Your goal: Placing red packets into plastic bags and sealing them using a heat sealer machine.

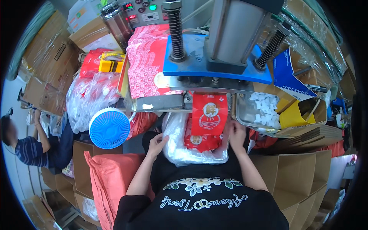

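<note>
A clear plastic bag (180, 149) full of red printed pouches lies on my lap. My left hand (156, 143) rests on its left side, fingers curled against the plastic. My right hand (235, 135) is at the bag's right edge, beside a red pouch (209, 114) that hangs upright from under the press machine's metal plate (199, 85). I cannot tell whether the right hand's fingers grip the pouch. More red pouches (201, 142) show inside the bag below it.
The press has a blue plate (191, 63), two springs and a grey cylinder. A metal tray of small white pieces (264, 109) stands right, a yellow box (293, 115) beside it. A blue fan (109, 128) sits left. Cardboard boxes surround me. Another person (27, 147) sits far left.
</note>
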Available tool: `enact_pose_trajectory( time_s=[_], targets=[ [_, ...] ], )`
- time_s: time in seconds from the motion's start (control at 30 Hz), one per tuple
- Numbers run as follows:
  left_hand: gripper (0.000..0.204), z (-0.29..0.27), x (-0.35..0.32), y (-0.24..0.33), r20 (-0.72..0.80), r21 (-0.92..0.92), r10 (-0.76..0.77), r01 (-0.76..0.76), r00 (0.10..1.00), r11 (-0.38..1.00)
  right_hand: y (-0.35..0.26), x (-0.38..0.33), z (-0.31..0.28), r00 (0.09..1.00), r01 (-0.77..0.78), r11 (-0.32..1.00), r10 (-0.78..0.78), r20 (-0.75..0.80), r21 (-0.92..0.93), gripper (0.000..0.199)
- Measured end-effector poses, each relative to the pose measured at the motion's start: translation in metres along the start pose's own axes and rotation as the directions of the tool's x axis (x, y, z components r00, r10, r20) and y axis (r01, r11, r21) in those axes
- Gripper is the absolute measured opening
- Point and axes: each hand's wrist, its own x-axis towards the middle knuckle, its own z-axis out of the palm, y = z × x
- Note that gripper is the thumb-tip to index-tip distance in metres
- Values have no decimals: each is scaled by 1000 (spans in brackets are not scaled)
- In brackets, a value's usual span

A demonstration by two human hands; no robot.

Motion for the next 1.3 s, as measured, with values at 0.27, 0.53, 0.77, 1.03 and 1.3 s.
enact_pose_trajectory(
  time_s=[0.27, 0.53, 0.77, 1.03, 1.3],
  targets=[
    [43, 2, -12, 13, -80, 371, 137, -98, 987, 924, 44, -4, 20, 685, -728, 540, 589, 428, 422, 43],
    [45, 18, -38, 69, -155, -21, 269, -276, 950, 961, -9, 4, -10, 861, -500, 666, 311, 403, 554, 22],
    [32, -25, -45, 76, -507, -188, 329, -475, 797, 860, -20, -33, -120, 912, -228, 904, 68, 404, 362, 26],
    [24, -39, -21, 48, -534, -683, -166, -307, 829, 662, 92, -84, -138, 798, -601, 730, 528, 289, 326, 25],
    [38, -6, -29, 91, -168, -881, 34, -166, 985, 442, 39, -43, -169, 887, -457, 750, 423, 184, 478, 18]
  ],
)
